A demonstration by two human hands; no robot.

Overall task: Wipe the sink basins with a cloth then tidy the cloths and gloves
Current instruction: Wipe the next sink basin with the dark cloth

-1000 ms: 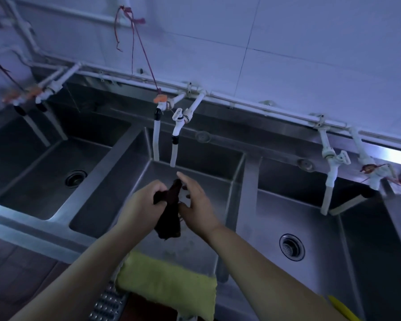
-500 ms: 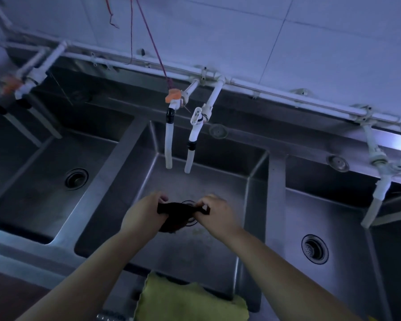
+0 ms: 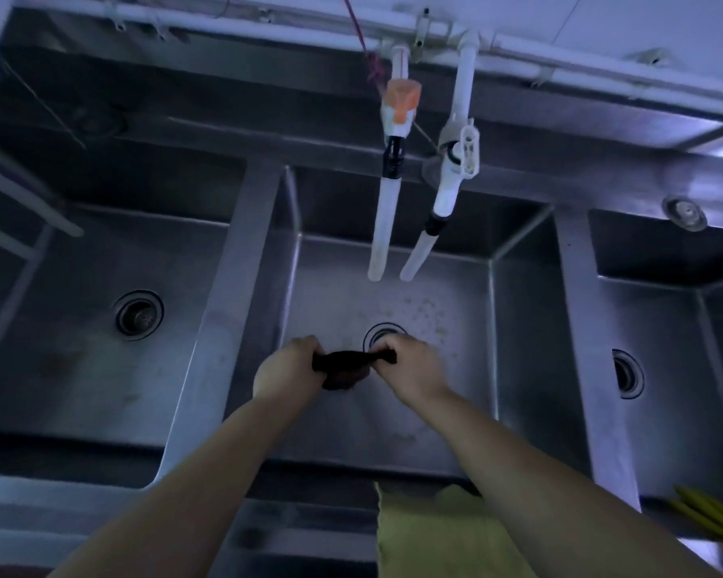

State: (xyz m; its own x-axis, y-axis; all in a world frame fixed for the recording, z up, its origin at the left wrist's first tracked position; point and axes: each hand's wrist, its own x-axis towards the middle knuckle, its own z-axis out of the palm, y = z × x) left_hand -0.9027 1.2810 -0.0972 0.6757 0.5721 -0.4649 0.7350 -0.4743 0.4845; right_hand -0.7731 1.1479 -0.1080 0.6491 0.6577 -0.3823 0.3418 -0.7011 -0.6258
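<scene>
I've got three basins side by side; both hands (image 3: 287,371) (image 3: 414,369) over the middle basin (image 3: 393,427), a cloth (image 3: 345,367) stretched between them, two taps (image 3: 387,194) behind, another cloth (image 3: 430,531) draped on the front rim.

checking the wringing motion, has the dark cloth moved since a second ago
Yes. The dark cloth hung upright between the hands then; now it is stretched sideways, lower in the middle basin, just in front of its drain.

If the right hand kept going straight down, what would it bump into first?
Probably the drain in the middle basin floor; the right hand holding the dark cloth hovers over it, though depth is unclear.
</scene>
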